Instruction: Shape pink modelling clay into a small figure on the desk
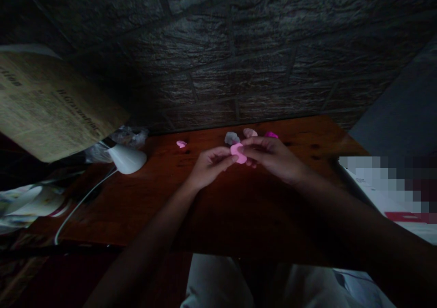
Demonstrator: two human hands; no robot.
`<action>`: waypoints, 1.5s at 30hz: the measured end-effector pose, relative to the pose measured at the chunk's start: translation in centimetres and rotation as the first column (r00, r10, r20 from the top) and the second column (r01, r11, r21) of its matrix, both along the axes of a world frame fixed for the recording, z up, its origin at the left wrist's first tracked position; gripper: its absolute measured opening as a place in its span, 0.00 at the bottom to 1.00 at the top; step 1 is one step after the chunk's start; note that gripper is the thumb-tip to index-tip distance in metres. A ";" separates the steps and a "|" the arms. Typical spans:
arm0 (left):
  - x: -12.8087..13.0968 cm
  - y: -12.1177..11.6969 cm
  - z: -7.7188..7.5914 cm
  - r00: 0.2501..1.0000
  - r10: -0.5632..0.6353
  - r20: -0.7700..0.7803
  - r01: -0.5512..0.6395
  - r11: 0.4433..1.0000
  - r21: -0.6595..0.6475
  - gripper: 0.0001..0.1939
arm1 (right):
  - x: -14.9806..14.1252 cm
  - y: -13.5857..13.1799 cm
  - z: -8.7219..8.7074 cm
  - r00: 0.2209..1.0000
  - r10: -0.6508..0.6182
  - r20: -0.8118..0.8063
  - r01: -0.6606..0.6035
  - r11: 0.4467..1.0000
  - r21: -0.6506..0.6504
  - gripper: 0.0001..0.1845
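Between both hands, above the wooden table [218, 217], is a small flat pink piece [238, 155] with rounded edges; it looks like soft modelling clay. My left hand [209, 166] pinches its left side between thumb and fingers. On its other side, my right hand [275, 157] grips it, the thumb lying across the front. Just behind the hands sit a whitish crumpled lump [232, 138], a pale pink lump [250, 132] and a magenta lump [271, 135], partly hidden by my right hand. Farther left lies a small pink lump [181, 143] by itself.
A lamp with a newsprint-patterned shade [58, 105] and white base [129, 159] stands at the left, its white cable [83, 196] trailing forward. Clear plastic [133, 137] lies behind it. A cup [37, 201] is far left. A stone wall [218, 71] closes the back.
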State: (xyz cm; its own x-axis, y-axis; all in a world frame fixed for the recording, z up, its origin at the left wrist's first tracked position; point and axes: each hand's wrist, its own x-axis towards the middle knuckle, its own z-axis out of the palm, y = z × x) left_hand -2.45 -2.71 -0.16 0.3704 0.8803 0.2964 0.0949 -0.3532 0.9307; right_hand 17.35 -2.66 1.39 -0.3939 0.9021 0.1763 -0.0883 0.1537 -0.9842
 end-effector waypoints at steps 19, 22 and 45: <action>0.0 0.1 0.3 0.987 0.162 -0.018 -0.160 0.983 0.092 0.06 | 0.5 0.5 -0.7 0.975 -0.074 0.209 0.041 0.987 0.157 0.13; 0.0 0.2 0.2 0.988 0.151 -0.029 -0.148 0.985 0.085 0.06 | 0.4 0.5 -0.9 0.972 -0.072 0.225 0.035 0.986 0.163 0.13; -0.3 0.3 0.0 0.991 0.110 -0.069 -0.107 0.993 0.050 0.12 | 0.0 0.4 -0.9 0.996 0.033 0.078 -0.042 0.992 0.115 0.15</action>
State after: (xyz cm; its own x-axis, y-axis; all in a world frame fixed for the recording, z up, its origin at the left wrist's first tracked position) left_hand -2.77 -2.43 -0.19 0.2950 0.9026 0.3134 0.2010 -0.3793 0.9032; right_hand 17.34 -2.28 0.54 -0.4431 0.8616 0.2475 -0.0215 0.2658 -0.9638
